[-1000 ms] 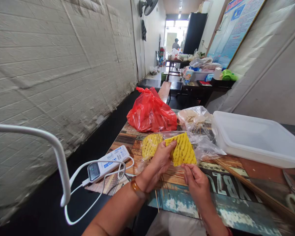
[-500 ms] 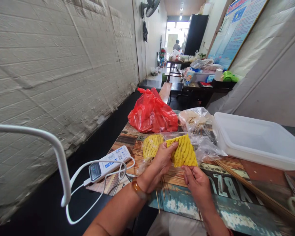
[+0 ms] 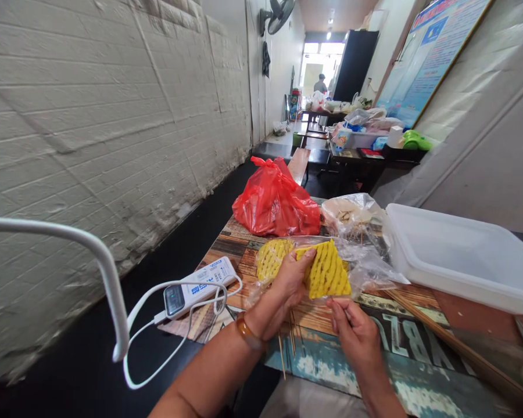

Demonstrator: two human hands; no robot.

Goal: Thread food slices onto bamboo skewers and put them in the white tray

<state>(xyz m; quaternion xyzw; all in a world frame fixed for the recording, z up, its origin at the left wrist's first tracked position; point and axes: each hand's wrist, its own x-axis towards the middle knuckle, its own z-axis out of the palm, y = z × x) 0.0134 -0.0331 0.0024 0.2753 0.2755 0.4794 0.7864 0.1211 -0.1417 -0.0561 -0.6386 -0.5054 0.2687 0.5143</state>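
Note:
My left hand (image 3: 290, 284) grips a yellow ridged food sheet (image 3: 326, 273) by its left edge, thumb on top, and holds it just above the table. Several thin bamboo skewers (image 3: 287, 342) poke down out of the same hand. My right hand (image 3: 353, 331) is closed in a pinch right under the sheet's lower edge; what it pinches is too thin to name. Behind the sheet lies a clear plastic bag (image 3: 366, 264) with more yellow sheets (image 3: 271, 258) in it.
A red plastic bag (image 3: 275, 200) and a clear bag of food (image 3: 348, 212) sit further back on the painted wooden table (image 3: 401, 342). A white lidded tub (image 3: 462, 255) stands at right. A white device with cable (image 3: 198, 284) lies at left, long sticks (image 3: 444, 337) at right. A person stands far down the corridor.
The view has shifted a little; my hands hold the yellow sheet in nearly the same place, and my right hand has drawn slightly lower under it.

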